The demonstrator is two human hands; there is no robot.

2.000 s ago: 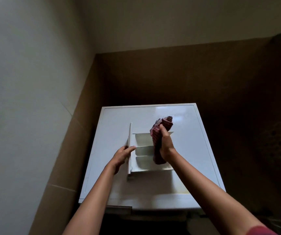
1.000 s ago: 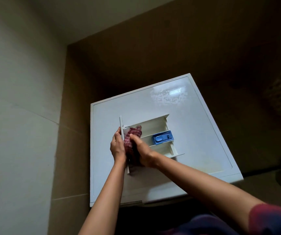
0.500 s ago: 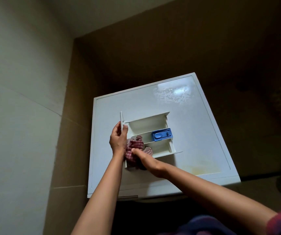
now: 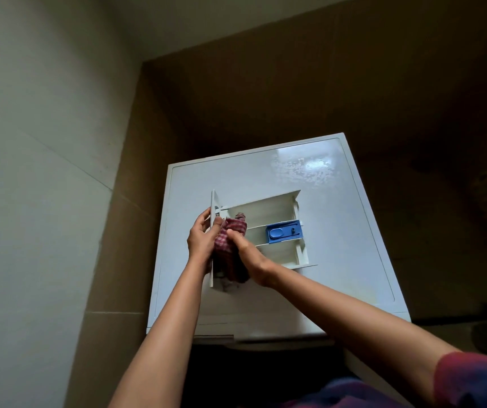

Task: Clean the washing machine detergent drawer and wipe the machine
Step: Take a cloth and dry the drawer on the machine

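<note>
A dim corner, with a pale wall (image 4: 45, 172) at the left and brown cardboard sheets (image 4: 295, 92) behind, holds a white washing machine (image 4: 339, 219) with a glossy flat top. On that top lies a white plastic detergent drawer (image 4: 274, 209) with three compartments, a blue plastic insert (image 4: 283, 232) in the middle one. The left hand (image 4: 201, 241) grips the drawer's upright front panel. The right hand (image 4: 251, 259) holds a bunched red checked cloth (image 4: 230, 245) pressed inside the drawer against that panel.
</note>
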